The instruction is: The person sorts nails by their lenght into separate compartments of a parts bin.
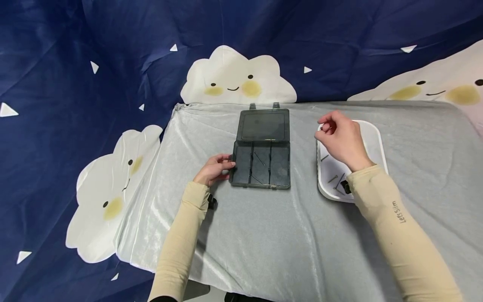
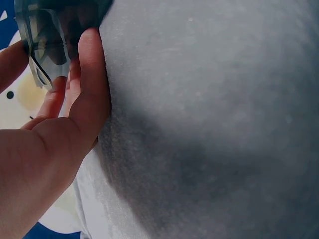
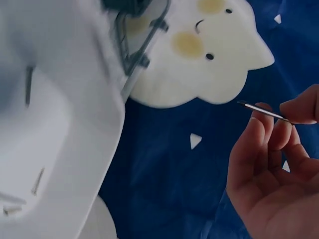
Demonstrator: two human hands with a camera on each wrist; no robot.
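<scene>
Left hand has the left edge of the open box gripped, right hand pinching some skinny metal piece by the white tray on the right

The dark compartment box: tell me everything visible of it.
The dark box is see-through and looks like plastic. Its lid is open on the far side, with two tabs at its far edge. Two dividers split the base into three compartments; two thin fasteners lie in the middle one. It sits on grey cloth, the left hand gripping its left side.
</scene>
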